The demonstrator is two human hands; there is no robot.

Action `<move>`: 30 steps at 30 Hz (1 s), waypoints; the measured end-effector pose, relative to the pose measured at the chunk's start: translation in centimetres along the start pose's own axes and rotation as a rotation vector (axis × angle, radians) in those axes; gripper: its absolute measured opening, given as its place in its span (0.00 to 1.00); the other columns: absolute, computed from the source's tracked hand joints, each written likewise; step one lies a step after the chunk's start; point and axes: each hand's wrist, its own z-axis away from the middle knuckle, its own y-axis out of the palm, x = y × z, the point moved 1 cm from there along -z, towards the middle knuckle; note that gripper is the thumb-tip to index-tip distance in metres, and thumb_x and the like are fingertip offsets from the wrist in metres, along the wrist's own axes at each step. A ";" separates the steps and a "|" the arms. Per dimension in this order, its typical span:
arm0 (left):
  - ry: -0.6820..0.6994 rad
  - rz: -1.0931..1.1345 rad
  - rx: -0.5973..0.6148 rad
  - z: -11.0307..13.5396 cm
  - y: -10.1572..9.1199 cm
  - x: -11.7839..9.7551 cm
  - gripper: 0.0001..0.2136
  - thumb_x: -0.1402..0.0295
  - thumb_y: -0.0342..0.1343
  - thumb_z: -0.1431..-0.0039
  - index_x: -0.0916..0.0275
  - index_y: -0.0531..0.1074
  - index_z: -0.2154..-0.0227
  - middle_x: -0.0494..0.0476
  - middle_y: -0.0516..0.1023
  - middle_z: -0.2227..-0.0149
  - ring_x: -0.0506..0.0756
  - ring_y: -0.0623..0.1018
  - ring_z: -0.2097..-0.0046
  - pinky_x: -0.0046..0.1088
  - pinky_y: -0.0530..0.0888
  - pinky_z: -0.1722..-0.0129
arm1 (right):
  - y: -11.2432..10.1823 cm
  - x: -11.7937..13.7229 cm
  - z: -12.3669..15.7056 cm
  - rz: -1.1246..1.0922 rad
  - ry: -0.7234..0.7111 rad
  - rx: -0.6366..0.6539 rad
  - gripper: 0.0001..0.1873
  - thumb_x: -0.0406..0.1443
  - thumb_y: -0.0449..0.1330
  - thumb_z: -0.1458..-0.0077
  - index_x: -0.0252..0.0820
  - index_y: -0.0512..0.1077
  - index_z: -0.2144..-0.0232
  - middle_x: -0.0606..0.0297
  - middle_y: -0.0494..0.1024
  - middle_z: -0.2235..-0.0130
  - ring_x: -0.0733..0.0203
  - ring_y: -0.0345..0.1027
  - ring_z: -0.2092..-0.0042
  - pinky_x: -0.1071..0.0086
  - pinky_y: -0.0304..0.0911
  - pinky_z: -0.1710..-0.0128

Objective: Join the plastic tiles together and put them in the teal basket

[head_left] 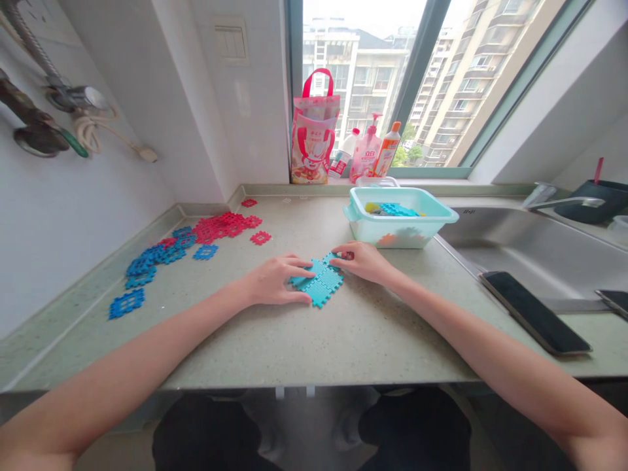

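Note:
A panel of turquoise interlocking plastic tiles (321,282) lies on the counter, its toothed edges meshed along the seams. My left hand (279,280) holds the panel from the left, fingers over the top and thumb at the near edge; it hides part of the panel. At the far right corner my right hand (363,260) pinches a small turquoise tile (332,260) against the panel. Its fingers are bent, and something reddish shows under them, too small to name.
Red tiles (220,227) and blue tiles (147,261) lie in heaps at the left. A mint plastic tub (402,226) with more tiles stands beyond my right hand. A phone (534,311) lies beside the steel sink (515,242). A bag (314,140) and bottles (366,154) line the window sill.

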 end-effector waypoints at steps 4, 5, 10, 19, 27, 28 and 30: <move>0.007 0.033 -0.001 0.0 0.1 0.0 0.25 0.50 0.69 0.42 0.57 0.82 0.46 0.67 0.80 0.41 0.67 0.79 0.42 0.49 0.74 0.39 | 0.3 -0.1 0.0 -0.009 0.025 -0.028 0.20 0.48 0.67 0.39 0.42 0.84 0.52 0.59 0.84 0.62 0.59 0.73 0.64 0.68 0.61 0.65; 0.001 0.038 -0.001 0.0 0.1 0.0 0.25 0.50 0.70 0.42 0.57 0.82 0.46 0.67 0.80 0.41 0.67 0.79 0.41 0.49 0.73 0.39 | 0.4 -0.2 0.0 -0.012 0.025 -0.032 0.19 0.48 0.67 0.39 0.42 0.84 0.52 0.59 0.84 0.62 0.59 0.73 0.64 0.67 0.61 0.65; -0.020 0.063 -0.001 0.0 0.4 0.2 0.26 0.50 0.70 0.42 0.57 0.82 0.45 0.66 0.79 0.40 0.67 0.78 0.40 0.49 0.73 0.38 | 0.4 -0.2 0.0 -0.053 0.014 -0.022 0.19 0.46 0.68 0.40 0.41 0.85 0.52 0.60 0.83 0.62 0.59 0.73 0.65 0.68 0.62 0.65; -0.023 -0.009 0.015 -0.5 -0.1 0.1 0.26 0.46 0.71 0.45 0.56 0.83 0.49 0.64 0.81 0.43 0.66 0.80 0.43 0.47 0.72 0.39 | 0.3 0.1 0.3 -0.009 -0.051 -0.042 0.20 0.42 0.65 0.36 0.40 0.81 0.45 0.58 0.80 0.59 0.59 0.73 0.64 0.66 0.66 0.58; -0.118 -0.052 -0.029 0.5 -1.0 1.1 0.45 0.43 0.71 0.49 0.60 0.67 0.32 0.70 0.70 0.33 0.69 0.71 0.33 0.50 0.66 0.33 | -0.6 -1.0 1.2 0.003 -0.150 -0.045 0.16 0.39 0.56 0.30 0.42 0.84 0.55 0.53 0.83 0.49 0.48 0.75 0.46 0.55 0.65 0.40; -0.140 -0.046 -0.029 0.6 -1.0 1.2 0.45 0.43 0.70 0.48 0.61 0.67 0.32 0.70 0.72 0.34 0.69 0.72 0.34 0.49 0.67 0.34 | -0.5 -1.0 1.1 -0.028 -0.147 -0.034 0.15 0.38 0.57 0.31 0.42 0.84 0.56 0.54 0.84 0.49 0.48 0.75 0.46 0.54 0.65 0.40; -0.154 -0.022 -0.020 0.6 -1.0 1.3 0.43 0.44 0.70 0.47 0.62 0.68 0.33 0.69 0.76 0.38 0.68 0.75 0.37 0.48 0.70 0.36 | -0.4 -1.1 0.9 -0.140 -0.108 -0.024 0.13 0.37 0.58 0.32 0.41 0.83 0.57 0.55 0.84 0.50 0.50 0.76 0.47 0.54 0.66 0.41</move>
